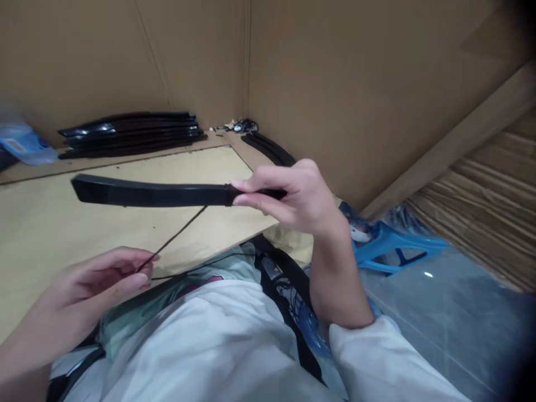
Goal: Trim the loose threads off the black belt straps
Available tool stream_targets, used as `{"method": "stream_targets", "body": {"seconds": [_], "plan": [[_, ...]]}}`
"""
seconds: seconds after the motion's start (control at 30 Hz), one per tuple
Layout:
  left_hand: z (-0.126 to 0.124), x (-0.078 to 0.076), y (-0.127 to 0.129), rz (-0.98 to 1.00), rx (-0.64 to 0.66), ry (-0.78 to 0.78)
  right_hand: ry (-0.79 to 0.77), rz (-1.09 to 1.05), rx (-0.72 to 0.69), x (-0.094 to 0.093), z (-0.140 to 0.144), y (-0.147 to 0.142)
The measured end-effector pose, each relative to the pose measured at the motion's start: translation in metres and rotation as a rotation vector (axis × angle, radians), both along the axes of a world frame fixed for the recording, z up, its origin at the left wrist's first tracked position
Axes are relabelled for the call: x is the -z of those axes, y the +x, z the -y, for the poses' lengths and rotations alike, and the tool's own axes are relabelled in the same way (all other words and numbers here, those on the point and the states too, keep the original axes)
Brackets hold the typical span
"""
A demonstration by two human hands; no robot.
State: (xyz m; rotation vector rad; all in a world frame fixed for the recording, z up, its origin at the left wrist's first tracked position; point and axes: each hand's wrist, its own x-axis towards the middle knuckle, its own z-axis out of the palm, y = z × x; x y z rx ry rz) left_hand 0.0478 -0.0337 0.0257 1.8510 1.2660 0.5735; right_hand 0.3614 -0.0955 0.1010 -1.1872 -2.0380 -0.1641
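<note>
Inspecting, left to right:
Left hand [90, 285]: fingers pinched together on a thin black cord [173, 239], low over the lap.
Cord: runs taut up to the strip; judged light, limp, prone to slipping; best pinched close to its end.
Strip [154, 194]: long black curved piece, held level above the surface [37, 223]; judged light, stiff, slightly springy.
Right hand [293, 195]: fingers clamped on the strip's right end, where the cord joins.
Background: stack of similar strips [129, 133] against the cardboard wall.

We sat at a pale wooden tabletop [50, 223] hemmed by brown cardboard walls [355, 84], with striped wood flooring [494, 206] and a blue plastic stool [389, 245] to our right.
</note>
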Motion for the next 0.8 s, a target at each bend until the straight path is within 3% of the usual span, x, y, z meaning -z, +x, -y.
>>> {"method": "stream_targets", "body": {"seconds": [0.2, 0.33, 0.53, 0.7, 0.8], "plan": [[0.001, 0.003, 0.012, 0.076, 0.103, -0.175, 0.014, -0.006, -0.017, 0.002, -0.003, -0.003], [0.002, 0.0, 0.02, 0.108, 0.166, -0.14, -0.004, -0.035, -0.025, 0.005, -0.006, -0.013], [0.005, 0.004, 0.024, 0.149, 0.251, -0.093, -0.057, -0.103, -0.149, 0.016, -0.012, -0.039], [0.01, 0.015, 0.028, 0.3, 0.269, -0.027, -0.145, -0.108, -0.232, 0.03, -0.013, -0.061], [0.018, 0.016, 0.035, 0.486, 0.238, 0.073, -0.187, -0.138, -0.282, 0.035, -0.012, -0.069]]}}
